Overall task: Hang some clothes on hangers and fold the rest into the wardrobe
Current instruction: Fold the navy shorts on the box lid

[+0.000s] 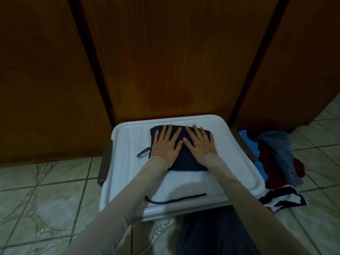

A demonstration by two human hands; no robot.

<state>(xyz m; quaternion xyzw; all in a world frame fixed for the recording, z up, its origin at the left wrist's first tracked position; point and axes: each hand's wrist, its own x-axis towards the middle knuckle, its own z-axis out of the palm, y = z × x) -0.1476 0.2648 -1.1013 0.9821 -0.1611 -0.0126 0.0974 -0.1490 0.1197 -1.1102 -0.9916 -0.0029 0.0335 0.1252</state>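
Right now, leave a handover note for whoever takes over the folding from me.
Left hand and right hand: both flat, fingers straight, pressing the folded dark garment on the white bin lid.
Unsorted clothes pile lies on the floor to the right.
Wardrobe doors are closed.
Done: this garment is folded.
Left: put it in the wardrobe, then hang or fold the pile.

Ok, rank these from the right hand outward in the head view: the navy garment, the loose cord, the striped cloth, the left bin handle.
From the right hand:
1. Navy garment: directly under the palm.
2. Loose cord: on the lid's near edge.
3. Striped cloth and left bin handle: too close to call, on opposite sides.
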